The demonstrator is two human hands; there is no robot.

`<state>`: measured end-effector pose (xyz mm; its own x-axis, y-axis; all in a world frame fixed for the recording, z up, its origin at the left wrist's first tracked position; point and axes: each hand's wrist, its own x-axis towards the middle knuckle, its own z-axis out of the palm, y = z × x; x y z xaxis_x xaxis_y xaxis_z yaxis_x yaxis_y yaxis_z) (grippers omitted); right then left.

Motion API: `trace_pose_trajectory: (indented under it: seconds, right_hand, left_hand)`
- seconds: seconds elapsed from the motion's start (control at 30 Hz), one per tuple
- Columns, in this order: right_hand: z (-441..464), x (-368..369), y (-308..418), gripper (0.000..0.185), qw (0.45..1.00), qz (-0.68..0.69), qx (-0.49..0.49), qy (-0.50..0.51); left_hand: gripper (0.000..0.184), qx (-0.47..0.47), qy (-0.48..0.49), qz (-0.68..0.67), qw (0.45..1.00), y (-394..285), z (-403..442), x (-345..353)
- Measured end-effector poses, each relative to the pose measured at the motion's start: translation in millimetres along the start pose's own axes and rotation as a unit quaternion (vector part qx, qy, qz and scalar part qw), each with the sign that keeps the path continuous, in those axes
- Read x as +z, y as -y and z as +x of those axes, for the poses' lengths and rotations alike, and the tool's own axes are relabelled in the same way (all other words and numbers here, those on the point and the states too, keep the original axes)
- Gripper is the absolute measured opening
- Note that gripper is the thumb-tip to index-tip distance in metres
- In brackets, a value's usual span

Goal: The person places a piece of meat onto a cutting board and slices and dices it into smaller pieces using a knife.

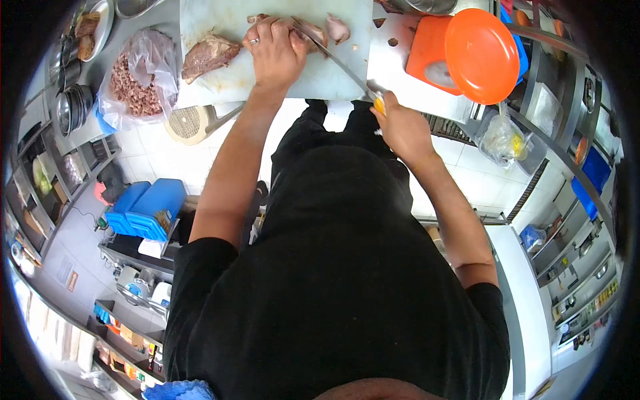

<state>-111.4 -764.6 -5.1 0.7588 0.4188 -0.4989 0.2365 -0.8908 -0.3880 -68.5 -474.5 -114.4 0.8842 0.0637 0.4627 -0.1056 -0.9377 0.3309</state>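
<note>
My right hand (405, 130) is closed round the yellow handle of a knife (343, 67), whose blade reaches up and left over the white cutting board (267, 91). The blade's tip end lies at a piece of meat (313, 35). My left hand (277, 53), with a ring on one finger, presses down on this meat, its fingers bent and partly hiding it. On the board to the left lies a larger brown chunk of meat (210, 57). A small pale piece (338, 29) rests right of the blade.
Left of the board, a clear plastic bag (139, 83) holds chopped meat, near a plate (103, 30) with brown pieces. An orange plate (482, 56) and orange container (427, 48) stand at the right. A bagged item (501, 138) sits below them. Metal bowls (75, 110) are far left.
</note>
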Motion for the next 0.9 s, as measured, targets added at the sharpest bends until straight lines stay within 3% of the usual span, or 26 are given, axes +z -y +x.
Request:
trace_pose_trajectory:
  seconds: [0.2, 0.27, 0.47, 0.9]
  right_hand:
    - [-23, 2, -17, 0.039, 0.999, -0.009, 0.032, 0.030]
    - [-21, 0, -15, 0.038, 1.000, -0.009, 0.020, -0.008]
    - [-25, -46, 13, 0.034, 1.000, 0.007, 0.014, -0.017]
    - [-39, -70, 52, 0.032, 0.998, -0.055, 0.009, 0.012]
  left_hand:
    - [0.024, -0.011, 0.006, 0.010, 1.000, -2, -1, -5]
    - [0.022, 0.004, -0.025, -0.031, 0.999, 3, 0, -1]
    - [0.020, 0.001, -0.053, -0.024, 0.998, 0, -2, -11]
    - [0.027, -0.011, -0.040, -0.035, 0.998, -2, 0, -10]
